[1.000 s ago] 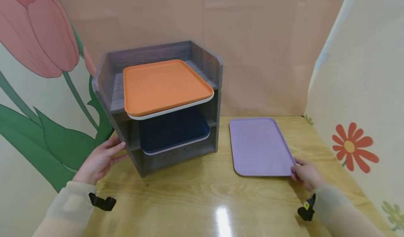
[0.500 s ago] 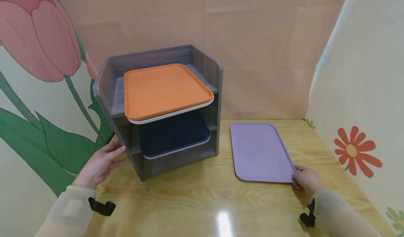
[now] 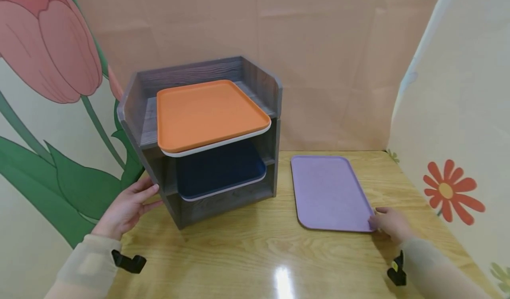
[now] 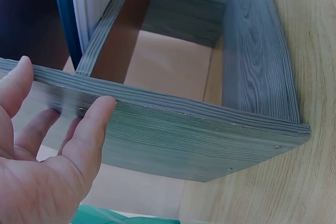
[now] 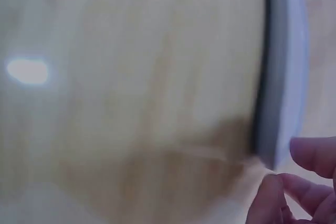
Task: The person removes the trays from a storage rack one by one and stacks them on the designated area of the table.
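1. Head view, against the picture from half a second ago, shows us little change: the purple tray (image 3: 330,193) lies flat on the tabletop (image 3: 255,254) in almost the same spot, right of the grey shelf unit (image 3: 199,135), and our right hand (image 3: 388,224) has crept a touch nearer along its near right corner

2. We judge from this that the tray is not yet lifted; the right hand is only settling its hold at the corner, fingertips curled against the rim, and the blurred right wrist view shows fingers (image 5: 310,156) meeting the pale tray edge (image 5: 281,77) without making the pinch plain

3. Our left hand (image 3: 127,206) stays where it was, spread with straight fingers and pressed flat on the shelf unit's left side panel; in the left wrist view the thumb and fingers (image 4: 92,124) lie along the panel's edge, steadying the unit

4. As for what holds what: the top shelf carries an orange tray (image 3: 209,113) jutting out over the front, the middle shelf carries a dark blue tray (image 3: 219,170), and the bottom compartment, as the left wrist view shows it, has nothing in it that we can see
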Available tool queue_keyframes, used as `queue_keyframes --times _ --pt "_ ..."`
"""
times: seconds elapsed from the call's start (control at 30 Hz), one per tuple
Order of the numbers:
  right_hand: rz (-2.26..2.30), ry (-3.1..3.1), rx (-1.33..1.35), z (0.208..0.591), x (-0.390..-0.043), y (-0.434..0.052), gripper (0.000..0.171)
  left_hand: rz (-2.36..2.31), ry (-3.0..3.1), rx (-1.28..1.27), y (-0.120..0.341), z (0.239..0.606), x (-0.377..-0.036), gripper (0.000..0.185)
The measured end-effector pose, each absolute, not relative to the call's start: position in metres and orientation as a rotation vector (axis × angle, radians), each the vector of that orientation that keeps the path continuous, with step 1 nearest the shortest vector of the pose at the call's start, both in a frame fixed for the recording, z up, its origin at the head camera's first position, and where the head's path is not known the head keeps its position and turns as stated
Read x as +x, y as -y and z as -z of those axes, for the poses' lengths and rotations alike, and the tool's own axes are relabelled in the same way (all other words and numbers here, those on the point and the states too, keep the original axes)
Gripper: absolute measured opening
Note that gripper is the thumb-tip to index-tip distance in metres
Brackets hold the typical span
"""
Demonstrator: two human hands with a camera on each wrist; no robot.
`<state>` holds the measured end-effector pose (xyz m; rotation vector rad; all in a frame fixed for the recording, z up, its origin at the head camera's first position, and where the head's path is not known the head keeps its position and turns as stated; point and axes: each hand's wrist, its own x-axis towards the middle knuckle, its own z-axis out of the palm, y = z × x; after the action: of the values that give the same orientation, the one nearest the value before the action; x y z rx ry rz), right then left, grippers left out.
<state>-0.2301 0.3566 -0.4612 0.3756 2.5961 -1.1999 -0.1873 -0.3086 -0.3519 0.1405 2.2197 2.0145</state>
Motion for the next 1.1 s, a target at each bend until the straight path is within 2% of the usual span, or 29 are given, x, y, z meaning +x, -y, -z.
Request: queue_keyframes --times 0.13,0.33,0.77,1.1 --pt "1.073 -2.724 0.296 0.433 -0.230 -0.357 0.067 -2.013 -2.218 0.134 0.308 0.351 -0.187 0.072" --pt "1.155 -2.791 0.146 0.392 -0.234 -0.346 0.068 -1.995 -2.230 0.096 0.306 0.349 -0.185 0.073" --pt "1.137 -2.824 -0.109 0.316 -0.235 -0.288 0.067 -1.996 -2.227 0.101 0.307 0.350 -0.185 0.074" --pt "1.136 -2.840 -0.278 0.268 -0.230 -0.237 0.051 -1.987 -2.230 0.092 0.307 0.349 -0.186 0.074"
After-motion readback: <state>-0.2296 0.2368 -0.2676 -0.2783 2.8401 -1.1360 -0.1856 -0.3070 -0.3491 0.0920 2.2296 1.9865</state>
